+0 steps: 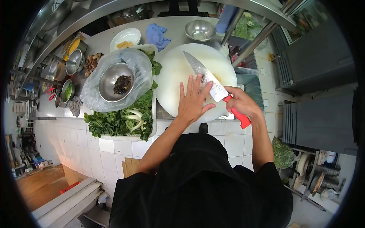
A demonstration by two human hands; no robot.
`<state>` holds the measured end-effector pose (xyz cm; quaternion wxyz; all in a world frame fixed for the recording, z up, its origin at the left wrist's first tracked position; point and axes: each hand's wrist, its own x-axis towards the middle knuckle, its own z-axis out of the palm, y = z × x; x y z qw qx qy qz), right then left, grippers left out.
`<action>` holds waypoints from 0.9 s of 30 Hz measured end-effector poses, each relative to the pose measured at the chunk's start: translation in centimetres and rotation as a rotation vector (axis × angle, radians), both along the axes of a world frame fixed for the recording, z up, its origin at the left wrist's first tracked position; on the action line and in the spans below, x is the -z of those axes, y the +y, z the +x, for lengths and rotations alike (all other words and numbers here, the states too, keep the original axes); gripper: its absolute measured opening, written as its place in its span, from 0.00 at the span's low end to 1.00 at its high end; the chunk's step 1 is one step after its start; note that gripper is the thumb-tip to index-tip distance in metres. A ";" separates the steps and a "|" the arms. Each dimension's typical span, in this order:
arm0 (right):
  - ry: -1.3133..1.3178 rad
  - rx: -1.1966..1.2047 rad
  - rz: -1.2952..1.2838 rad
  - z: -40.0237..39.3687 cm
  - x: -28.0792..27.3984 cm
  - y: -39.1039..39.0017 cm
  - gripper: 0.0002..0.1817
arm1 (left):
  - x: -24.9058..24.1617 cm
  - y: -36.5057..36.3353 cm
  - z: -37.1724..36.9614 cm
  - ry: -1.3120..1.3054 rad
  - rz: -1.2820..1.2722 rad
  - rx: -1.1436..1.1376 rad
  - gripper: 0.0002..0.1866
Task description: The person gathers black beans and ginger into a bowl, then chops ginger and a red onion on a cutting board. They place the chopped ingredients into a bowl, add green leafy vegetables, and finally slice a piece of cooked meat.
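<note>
My right hand (243,103) is wrapped round the red handle of a chef's knife (217,90). Its broad blade points up and left over a round white cutting board (171,68), with dark specks on the steel. My left hand (193,99) is spread, fingers stretched out, its fingertips right at the blade's lower side. Small dark bits show on the board by the left hand. To the left, a steel bowl (107,84) holds dark chopped pieces (122,84). That bowl rests on a clear plastic bag (91,95) over a white crate (154,121) of leafy greens (114,123).
Behind the board stand an empty steel bowl (200,31), a blue cloth (157,36) and a white plate (125,35) with yellow pieces. More bowls (75,62) line the left side. Metal shelf posts (254,43) rise at the board's right, beside a lined bin (249,89).
</note>
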<state>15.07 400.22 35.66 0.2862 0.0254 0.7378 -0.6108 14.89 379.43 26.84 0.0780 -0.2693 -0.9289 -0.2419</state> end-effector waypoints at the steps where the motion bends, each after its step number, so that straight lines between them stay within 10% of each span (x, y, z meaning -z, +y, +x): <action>1: -0.008 -0.028 0.030 -0.1 -0.4 0.3 0.23 | 0.0 -0.2 -0.4 -0.002 0.011 -0.032 0.48; 9: 0.009 -0.152 0.134 -0.6 -3.5 4.4 0.29 | -0.3 -1.7 -0.2 -0.060 0.110 -0.144 0.46; 15: 0.665 -0.316 1.071 0.6 -2.2 4.8 0.30 | 1.0 -3.8 2.0 0.007 0.353 0.081 0.30; 27: 1.213 -0.228 0.879 0.6 0.5 2.3 0.17 | -5.2 4.1 0.9 0.045 0.029 0.065 0.50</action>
